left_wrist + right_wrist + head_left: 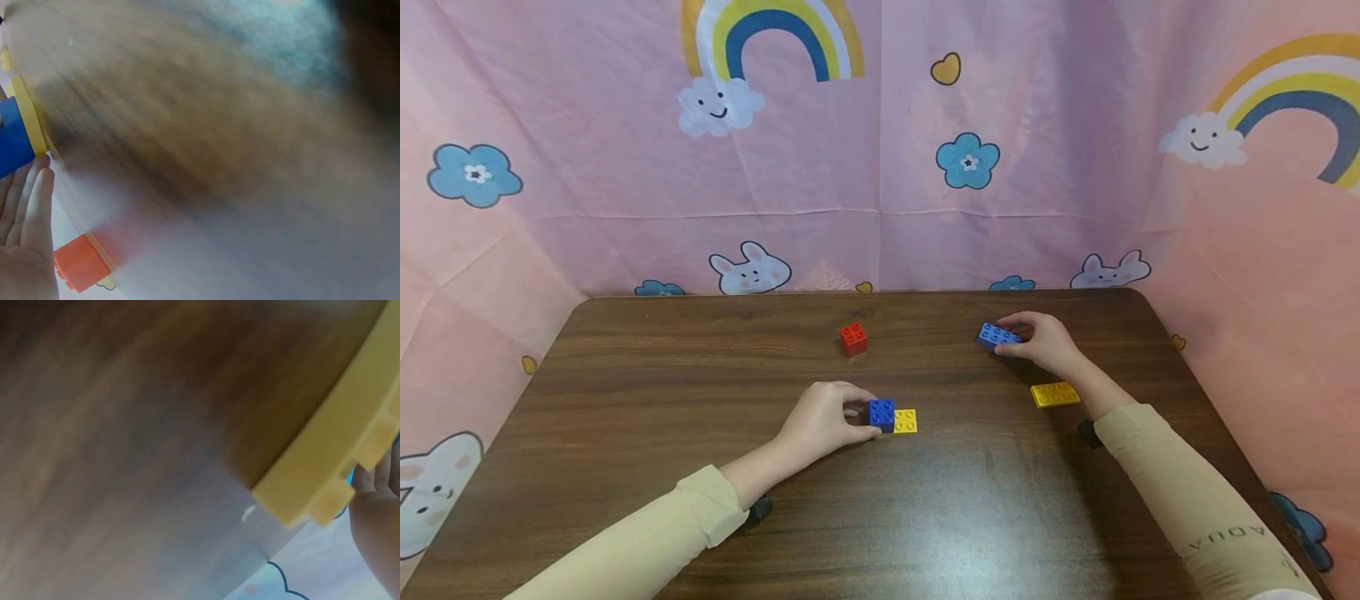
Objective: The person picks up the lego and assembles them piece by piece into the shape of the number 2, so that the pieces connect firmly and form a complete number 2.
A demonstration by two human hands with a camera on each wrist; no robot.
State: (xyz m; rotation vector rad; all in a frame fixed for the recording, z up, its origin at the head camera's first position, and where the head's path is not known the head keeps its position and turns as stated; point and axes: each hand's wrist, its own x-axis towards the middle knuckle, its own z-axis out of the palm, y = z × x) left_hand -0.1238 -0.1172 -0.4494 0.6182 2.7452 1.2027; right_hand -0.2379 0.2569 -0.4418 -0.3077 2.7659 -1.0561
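Observation:
In the head view, my left hand (823, 421) holds a dark blue square brick (882, 415) between thumb and fingers. That brick sits on the left part of a thin yellow brick (906, 421), whose right studs stay uncovered. Farther back on the right, my right hand (1048, 343) grips a lighter blue long brick (997, 336) by its right end, thumb in front and fingers behind. The left wrist view catches the dark blue brick (14, 137) above the yellow one (28, 115) at its left edge.
A red square brick (853, 339) stands toward the back middle of the brown wooden table (700, 350). Close to my right wrist lies a flat yellow long brick (1055, 394), large in the right wrist view. A patterned pink curtain (880, 167) hangs behind the table.

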